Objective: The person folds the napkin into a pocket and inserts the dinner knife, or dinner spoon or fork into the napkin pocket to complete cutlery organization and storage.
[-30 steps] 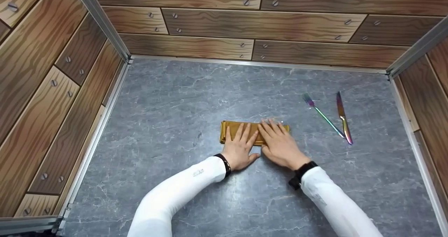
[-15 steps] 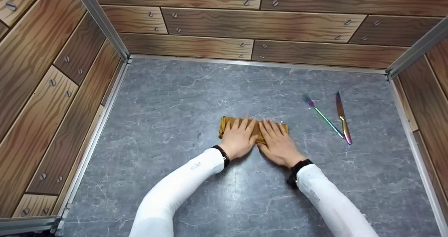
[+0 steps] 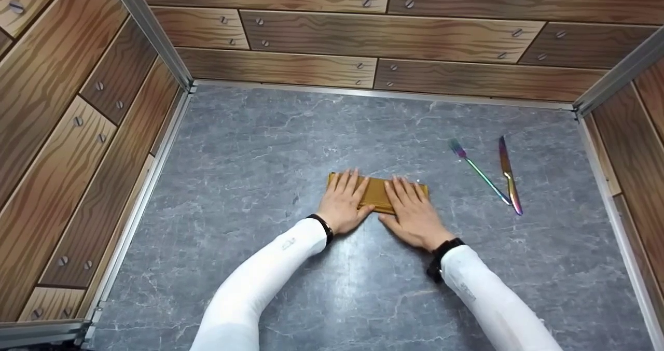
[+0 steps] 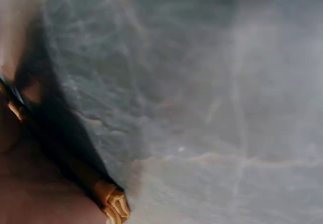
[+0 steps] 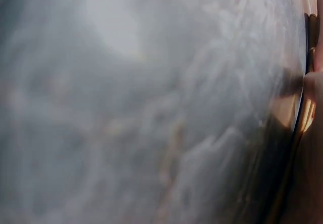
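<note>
A folded golden-brown cloth (image 3: 374, 195) lies flat on the grey table in the head view, long from left to right. My left hand (image 3: 342, 203) rests on its left part with straight fingers, the thumb stretched along the near edge. On the right part my right hand (image 3: 415, 213) lies flat, fingers straight and spread a little. A stretch of the cloth shows between the two hands. In the left wrist view the layered end of the cloth (image 4: 117, 204) sticks out beside the palm. The right wrist view catches only a thin strip of cloth (image 5: 308, 115) at its edge.
To the right lie a rainbow-coloured fork (image 3: 485, 177) and a knife (image 3: 508, 174), their handle ends meeting. Wood-patterned walls (image 3: 311, 34) with metal rails enclose the grey marbled table (image 3: 249, 149) at the back and both sides.
My left hand has slid forward, then left along the cloth, uncovering its middle, which now looks smoother. The right hand has barely shifted. Fork and knife lie as before.
</note>
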The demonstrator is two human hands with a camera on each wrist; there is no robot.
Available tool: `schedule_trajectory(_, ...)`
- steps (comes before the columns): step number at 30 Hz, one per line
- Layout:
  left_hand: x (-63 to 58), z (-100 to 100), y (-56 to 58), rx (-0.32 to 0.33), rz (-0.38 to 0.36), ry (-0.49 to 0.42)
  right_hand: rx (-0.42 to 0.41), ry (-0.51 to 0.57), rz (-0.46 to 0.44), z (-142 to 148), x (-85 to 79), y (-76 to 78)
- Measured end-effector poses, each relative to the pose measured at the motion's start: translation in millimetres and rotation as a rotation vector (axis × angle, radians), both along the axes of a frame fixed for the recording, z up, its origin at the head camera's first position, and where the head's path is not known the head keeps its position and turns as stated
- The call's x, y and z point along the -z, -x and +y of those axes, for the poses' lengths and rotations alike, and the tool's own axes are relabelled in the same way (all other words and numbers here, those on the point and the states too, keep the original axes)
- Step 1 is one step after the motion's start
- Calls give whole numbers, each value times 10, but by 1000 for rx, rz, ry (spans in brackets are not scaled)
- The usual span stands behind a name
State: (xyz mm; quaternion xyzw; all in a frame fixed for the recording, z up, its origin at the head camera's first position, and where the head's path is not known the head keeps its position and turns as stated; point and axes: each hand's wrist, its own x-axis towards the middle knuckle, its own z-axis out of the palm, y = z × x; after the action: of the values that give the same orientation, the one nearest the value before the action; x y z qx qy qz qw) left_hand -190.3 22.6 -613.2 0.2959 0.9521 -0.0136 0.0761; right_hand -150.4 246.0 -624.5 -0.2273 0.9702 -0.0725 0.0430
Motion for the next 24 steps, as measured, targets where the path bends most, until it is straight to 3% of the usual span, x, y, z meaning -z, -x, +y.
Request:
schedule_trajectory(9,81,-97,47,10,-29,-10,43,-2,-16,79,-9,-64)
schedule_trajectory(14,68,-193,83,-2,-50,20,65,-1,-29,112,-43,-83)
schedule_trajectory(24,89,-306,113,24,-79,-18,44,8,-19,177,-43,-115)
